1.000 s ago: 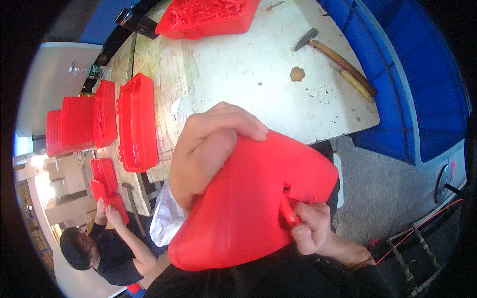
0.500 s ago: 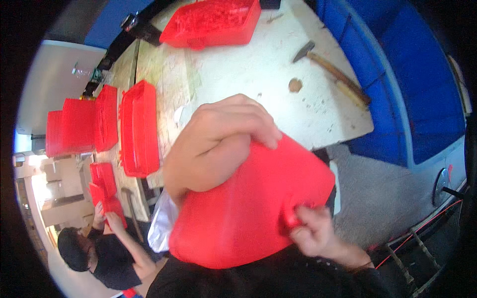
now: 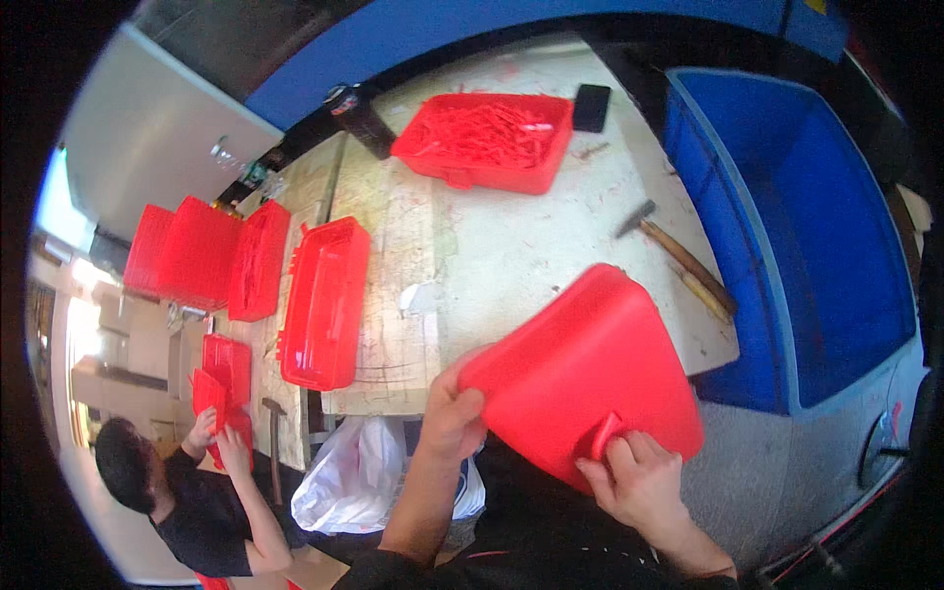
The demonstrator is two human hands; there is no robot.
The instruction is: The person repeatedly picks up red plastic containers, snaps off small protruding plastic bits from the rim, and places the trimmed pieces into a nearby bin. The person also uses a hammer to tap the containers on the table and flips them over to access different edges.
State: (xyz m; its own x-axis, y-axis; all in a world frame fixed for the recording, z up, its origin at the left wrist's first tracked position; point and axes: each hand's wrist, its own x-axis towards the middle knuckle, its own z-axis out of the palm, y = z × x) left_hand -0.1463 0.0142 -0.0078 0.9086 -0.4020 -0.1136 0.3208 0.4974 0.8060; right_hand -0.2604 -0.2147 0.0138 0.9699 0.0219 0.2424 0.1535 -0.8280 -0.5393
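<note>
A red plastic box shell (image 3: 590, 364) is tilted in front of me, with its smooth outside toward me and its inside hidden. My left hand (image 3: 454, 413) grips its left edge, thumb on the near face. The fingers of my right hand (image 3: 637, 477) are closed on a small red piece (image 3: 607, 433) at the shell's lower edge. Whether that piece is a latch on the shell or a separate tool, I cannot tell.
Red strips fill a red box (image 3: 492, 138) at the table's back, beside a black phone (image 3: 591, 108). A hammer (image 3: 678, 251) lies near the blue bin (image 3: 747, 246). An open red box (image 3: 324, 300) and stacked red boxes stand left. A co-worker (image 3: 177, 501) handles red parts; white bag (image 3: 354, 477) below.
My left hand has come off the shell's upper face and now grips its left edge. The shell has turned and shifted right. My view has tilted, showing more of the table's far side.
</note>
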